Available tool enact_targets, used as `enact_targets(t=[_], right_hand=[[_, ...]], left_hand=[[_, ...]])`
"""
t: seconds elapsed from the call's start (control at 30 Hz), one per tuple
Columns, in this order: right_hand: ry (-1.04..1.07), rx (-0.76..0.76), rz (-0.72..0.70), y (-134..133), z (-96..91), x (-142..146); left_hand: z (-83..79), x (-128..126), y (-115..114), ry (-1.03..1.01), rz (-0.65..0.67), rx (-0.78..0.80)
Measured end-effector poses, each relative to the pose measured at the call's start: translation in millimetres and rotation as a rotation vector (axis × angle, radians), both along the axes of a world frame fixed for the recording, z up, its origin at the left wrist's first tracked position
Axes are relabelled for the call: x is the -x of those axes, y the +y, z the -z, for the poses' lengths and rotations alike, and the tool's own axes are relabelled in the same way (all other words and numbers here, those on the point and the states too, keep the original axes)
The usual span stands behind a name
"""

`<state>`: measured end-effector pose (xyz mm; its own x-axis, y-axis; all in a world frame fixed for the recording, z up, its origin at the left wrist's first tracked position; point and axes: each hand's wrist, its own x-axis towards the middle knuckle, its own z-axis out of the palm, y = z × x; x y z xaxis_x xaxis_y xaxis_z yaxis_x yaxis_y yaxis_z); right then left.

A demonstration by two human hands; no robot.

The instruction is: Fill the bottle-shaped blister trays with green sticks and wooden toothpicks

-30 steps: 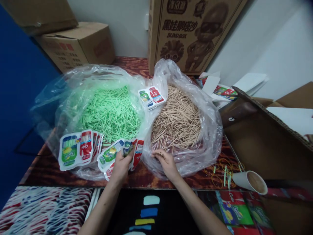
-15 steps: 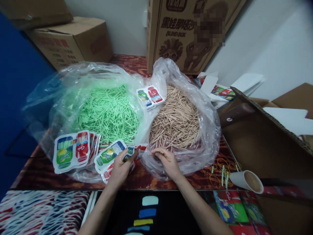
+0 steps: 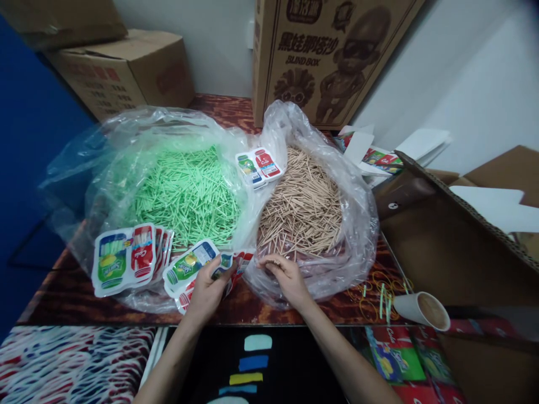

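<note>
My left hand (image 3: 211, 287) is closed on a printed packet (image 3: 243, 259) with green and red artwork, whose red end sticks out past my fingers. Under and beside that hand lie more green-and-red Sprite and Cola packets (image 3: 185, 270), partly covered by it. My right hand (image 3: 287, 280) has its fingers curled round a few short brown sticks (image 3: 273, 262), of which only the ends show. It hovers at the near edge of a clear plastic bag (image 3: 357, 241) holding a heap of brown sticks (image 3: 305, 202). Left of this heap, pale green sticks (image 3: 189, 193) fill another clear bag (image 3: 113, 129).
A stack of filled packets (image 3: 123, 259) lies at the left, and one packet (image 3: 257, 166) rests between the bags. Rubber bands (image 3: 370, 297), loose green sticks and a tipped paper cup (image 3: 421, 310) are at right, beside an open carton (image 3: 455, 247). Cardboard boxes (image 3: 160, 73) stand behind.
Both hands stay almost in place; the right hand's fingers have shifted very slightly. The view has moved a little, and the bags and packets lie as before.
</note>
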<state>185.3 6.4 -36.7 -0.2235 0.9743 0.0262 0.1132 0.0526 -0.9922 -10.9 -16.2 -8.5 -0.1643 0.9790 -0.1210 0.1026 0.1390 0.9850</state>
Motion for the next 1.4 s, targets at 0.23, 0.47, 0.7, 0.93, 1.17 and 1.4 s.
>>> enact_targets(t=[0.23, 0.47, 0.7, 0.93, 1.17, 1.4], right_hand=[[-0.003, -0.003, -0.009, -2, -0.8, 0], [0.009, 0.012, 0.021, -4, -3.3, -2], [0.597, 0.293, 0.196, 16, -38.6, -1], [0.807, 0.374, 0.061, 28, -74.8, 19], [0.809, 0.427, 0.054, 25, -61.9, 19], [0.751, 0.461, 0.084, 22, -70.1, 23]], left_hand=[[11.7, 6, -5, 0.123, 0.191, -0.138], [11.8, 6, -11, 0.198, 0.241, -0.128], [8.0, -10, -11, 0.138, 0.308, -0.095], [15.5, -21, -10, -0.049, 0.261, 0.030], [18.0, -21, -12, -0.144, 0.221, 0.095], [23.0, -24, -14, -0.079, 0.203, 0.079]])
